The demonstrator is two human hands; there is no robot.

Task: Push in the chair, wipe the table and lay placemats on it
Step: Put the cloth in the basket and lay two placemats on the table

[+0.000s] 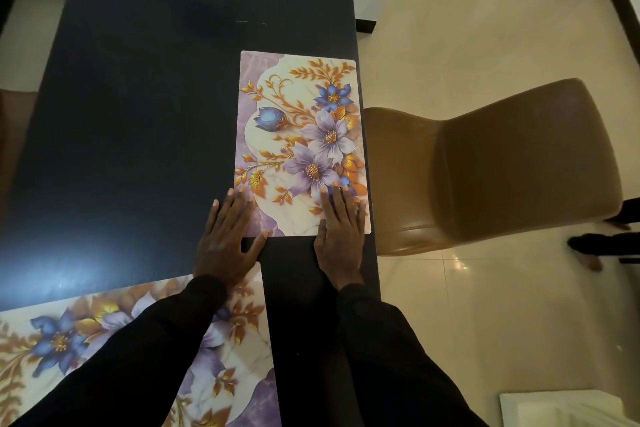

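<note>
A floral placemat (298, 121) lies flat along the right side of the dark table (138, 114). My left hand (228, 239) rests flat with straight fingers on the mat's near left corner. My right hand (341, 236) presses flat on its near right corner. A second floral placemat (104, 340) lies at the near left of the table, partly under my left sleeve. The brown chair (502, 163) stands at the table's right edge, its seat front touching or slightly under the tabletop.
Glossy cream floor tiles (467, 28) spread to the right of the table. A white object (561, 409) sits at the bottom right. Someone's dark feet (602, 243) show behind the chair. Another chair's edge (14, 135) appears at the far left.
</note>
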